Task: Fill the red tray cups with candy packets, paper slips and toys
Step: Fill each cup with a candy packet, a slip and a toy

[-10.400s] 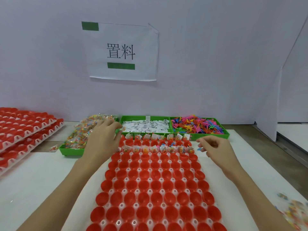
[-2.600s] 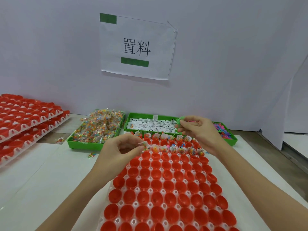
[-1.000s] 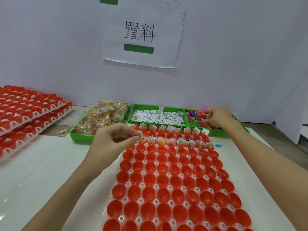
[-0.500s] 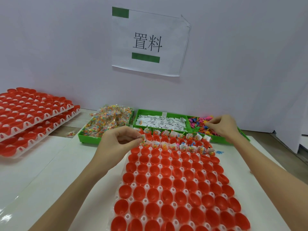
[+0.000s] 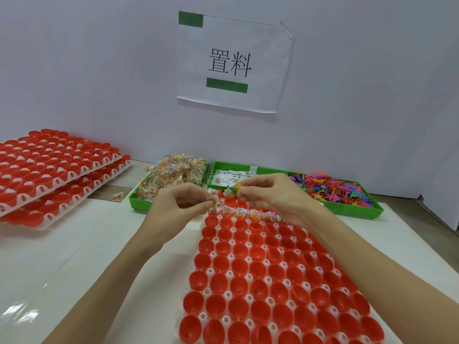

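Note:
A tray of red cups [image 5: 273, 274] lies in front of me, and its two far rows hold candy packets and slips. My left hand [image 5: 178, 207] pinches a candy packet with a paper slip [image 5: 214, 202] over the tray's far left corner. My right hand [image 5: 270, 194] pinches a small yellow toy [image 5: 238, 186] just right of it, above the far rows. Behind the tray stand three green bins: candy packets [image 5: 171, 175], paper slips [image 5: 231, 176] and coloured toys [image 5: 332, 189].
Two stacked trays of red cups [image 5: 49, 170] sit at the far left. A loose candy packet [image 5: 118, 196] lies on the table next to the candy bin. A white wall with a paper sign [image 5: 233, 63] closes off the back.
My right hand has come back from the toy bin to the tray's far rows with a yellow toy. My left hand stays at the far left corner with its packet.

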`<act>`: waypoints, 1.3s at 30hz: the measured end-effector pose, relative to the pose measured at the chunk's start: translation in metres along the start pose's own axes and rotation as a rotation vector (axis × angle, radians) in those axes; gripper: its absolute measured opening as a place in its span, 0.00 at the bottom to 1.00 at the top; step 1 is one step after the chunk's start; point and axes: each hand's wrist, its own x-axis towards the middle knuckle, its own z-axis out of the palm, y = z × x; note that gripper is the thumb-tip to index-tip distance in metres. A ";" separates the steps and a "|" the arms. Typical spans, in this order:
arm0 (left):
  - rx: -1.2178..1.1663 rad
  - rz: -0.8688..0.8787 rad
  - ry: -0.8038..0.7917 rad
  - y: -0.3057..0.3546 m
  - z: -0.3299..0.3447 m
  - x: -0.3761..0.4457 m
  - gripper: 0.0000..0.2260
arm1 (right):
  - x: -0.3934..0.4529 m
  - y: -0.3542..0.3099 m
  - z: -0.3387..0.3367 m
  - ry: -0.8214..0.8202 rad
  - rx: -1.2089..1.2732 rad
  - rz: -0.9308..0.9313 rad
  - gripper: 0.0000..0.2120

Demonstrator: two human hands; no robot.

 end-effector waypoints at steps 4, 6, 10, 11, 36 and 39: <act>-0.043 0.001 -0.072 0.002 -0.004 -0.001 0.06 | 0.001 0.000 0.039 0.084 -0.226 -0.134 0.06; -0.036 0.008 -0.071 0.000 -0.004 -0.001 0.06 | 0.002 0.001 0.049 0.083 -0.319 -0.175 0.04; -0.022 0.000 -0.022 -0.003 -0.006 0.001 0.06 | 0.004 -0.002 0.057 0.056 -0.351 -0.221 0.04; -0.022 0.005 -0.011 -0.003 -0.006 0.002 0.06 | 0.004 -0.003 0.057 0.058 -0.343 -0.226 0.04; 0.156 0.053 -0.263 -0.001 -0.026 -0.001 0.06 | -0.023 0.009 0.067 0.030 -0.481 -0.220 0.05; 0.157 0.047 -0.260 -0.003 -0.027 0.001 0.06 | -0.020 0.012 0.067 0.071 -0.503 -0.219 0.04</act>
